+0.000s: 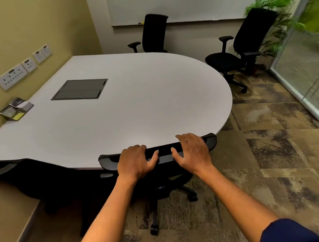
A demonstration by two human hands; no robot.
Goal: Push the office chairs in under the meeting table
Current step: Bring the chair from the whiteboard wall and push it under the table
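Both hands, left (134,160) and right (193,151), grip the near chair's (159,157) backrest top, tucked against the white table (133,108) edge. Two far chairs (155,33) (240,50) stand pulled out on patterned carpet (268,147) beside a glass wall (308,66).

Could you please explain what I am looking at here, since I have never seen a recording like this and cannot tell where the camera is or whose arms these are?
There is no machine: the single picture comes from a camera worn on a person's head, looking forward and down. The left hand and right hand both grip the top of a black chair's backrest, which is close against the edge of the pale meeting table. On the table lie a dark flush cable hatch and a small desk organiser. Two more chairs stand across the table: one at the far side, one pulled out by the plant.
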